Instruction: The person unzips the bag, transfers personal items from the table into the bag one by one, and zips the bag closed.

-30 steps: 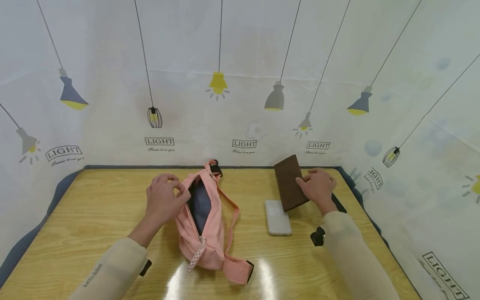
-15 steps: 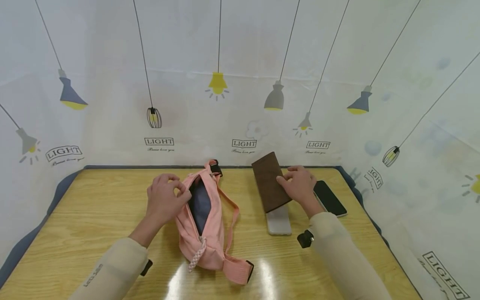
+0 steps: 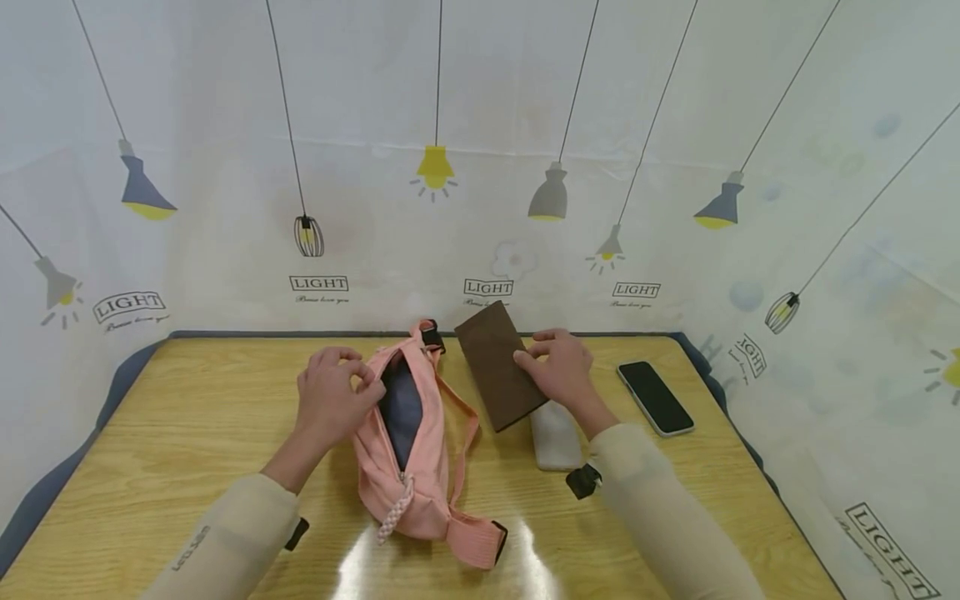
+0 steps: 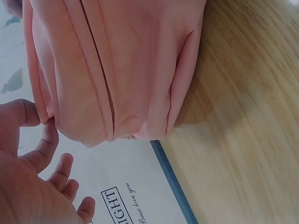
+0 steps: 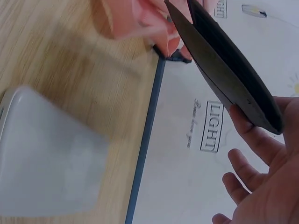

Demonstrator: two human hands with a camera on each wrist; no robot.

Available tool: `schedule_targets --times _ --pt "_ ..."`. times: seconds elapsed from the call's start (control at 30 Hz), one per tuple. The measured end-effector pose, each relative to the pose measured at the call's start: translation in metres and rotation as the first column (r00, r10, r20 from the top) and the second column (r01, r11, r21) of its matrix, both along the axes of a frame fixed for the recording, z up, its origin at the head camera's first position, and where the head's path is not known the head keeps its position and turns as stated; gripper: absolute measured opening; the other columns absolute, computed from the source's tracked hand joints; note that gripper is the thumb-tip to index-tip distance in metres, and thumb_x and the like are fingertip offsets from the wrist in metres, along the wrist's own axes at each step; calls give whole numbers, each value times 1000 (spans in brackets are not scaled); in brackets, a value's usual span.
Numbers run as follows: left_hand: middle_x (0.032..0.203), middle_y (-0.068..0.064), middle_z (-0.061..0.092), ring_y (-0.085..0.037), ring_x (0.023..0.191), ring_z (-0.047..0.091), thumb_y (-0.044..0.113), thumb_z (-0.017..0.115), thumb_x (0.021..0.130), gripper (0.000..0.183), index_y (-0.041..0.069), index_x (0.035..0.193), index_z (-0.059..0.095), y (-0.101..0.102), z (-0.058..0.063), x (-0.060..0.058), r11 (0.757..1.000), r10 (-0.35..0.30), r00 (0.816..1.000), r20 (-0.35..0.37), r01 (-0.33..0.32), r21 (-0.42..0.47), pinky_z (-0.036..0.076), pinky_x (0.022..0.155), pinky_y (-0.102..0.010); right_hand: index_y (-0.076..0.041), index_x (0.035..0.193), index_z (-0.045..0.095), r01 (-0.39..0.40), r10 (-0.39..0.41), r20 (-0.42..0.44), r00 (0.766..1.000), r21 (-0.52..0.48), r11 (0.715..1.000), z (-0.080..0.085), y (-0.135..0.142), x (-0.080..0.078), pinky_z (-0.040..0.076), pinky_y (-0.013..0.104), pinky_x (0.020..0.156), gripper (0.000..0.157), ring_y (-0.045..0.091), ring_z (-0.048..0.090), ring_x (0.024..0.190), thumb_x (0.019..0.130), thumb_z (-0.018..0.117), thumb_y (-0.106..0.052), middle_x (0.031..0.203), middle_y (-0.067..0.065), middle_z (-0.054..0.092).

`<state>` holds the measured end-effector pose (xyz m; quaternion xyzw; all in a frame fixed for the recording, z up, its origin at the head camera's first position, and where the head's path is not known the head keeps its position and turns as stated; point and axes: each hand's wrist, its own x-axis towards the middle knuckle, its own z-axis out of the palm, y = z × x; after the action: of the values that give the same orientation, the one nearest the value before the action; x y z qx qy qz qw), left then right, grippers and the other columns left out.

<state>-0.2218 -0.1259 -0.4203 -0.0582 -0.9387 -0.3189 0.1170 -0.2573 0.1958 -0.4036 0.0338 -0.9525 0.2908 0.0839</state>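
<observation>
A pink waist bag (image 3: 431, 492) lies on the table with its zipper undone, showing a dark blue lining. My left hand (image 3: 333, 396) pinches the edge of the bag's opening between thumb and forefinger; the left wrist view shows this pinch on the pink fabric (image 4: 131, 60). My right hand (image 3: 562, 371) holds a dark brown wallet (image 3: 498, 367) by its right edge, raised and tilted, just right of the bag. In the right wrist view the wallet (image 5: 219, 60) is seen edge-on, its folded halves slightly apart, thumb and forefinger gripping one end.
A white power bank-like slab (image 3: 557, 442) lies under the right hand, partly covered by it and the wallet. Farther right rests a smartphone (image 3: 656, 398) with a black screen. The bag's strap (image 3: 476, 537) trails toward the front. A printed cloth wall (image 3: 390, 208) stands behind the wooden table (image 3: 187, 400).
My right hand has carried the wallet leftward, over the white slab and toward the bag. The smartphone has come into full view. The left hand has stayed on the bag's edge.
</observation>
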Motion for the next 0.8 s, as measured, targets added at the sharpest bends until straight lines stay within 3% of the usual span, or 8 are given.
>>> schedule_targets --times 0.27,0.47,0.8 --pt "125 -14 55 -40 128 39 26 58 82 18 13 71 62 2 -1 -2 1000 11 1000 4 -11 -9 26 104 -62 -8 91 78 -9 5 -50 999 -85 996 7 -29 2 37 56 97 30 32 56 121 88 66 -35 128 8 63" --pt "124 -14 56 -39 127 40 27 58 83 18 12 73 64 3 -1 -2 1000 7 1000 -3 -7 -2 27 103 -62 -4 91 78 -17 3 -68 998 -205 979 13 -49 5 35 57 99 32 32 55 121 87 67 -33 126 9 63" --pt "125 -13 56 -39 129 39 25 58 84 18 11 73 63 5 1 -2 1000 1 1000 8 -2 23 26 104 -62 -8 85 78 -1 -23 -100 995 -235 972 0 -85 10 28 58 103 28 31 55 120 88 66 -34 125 8 62"
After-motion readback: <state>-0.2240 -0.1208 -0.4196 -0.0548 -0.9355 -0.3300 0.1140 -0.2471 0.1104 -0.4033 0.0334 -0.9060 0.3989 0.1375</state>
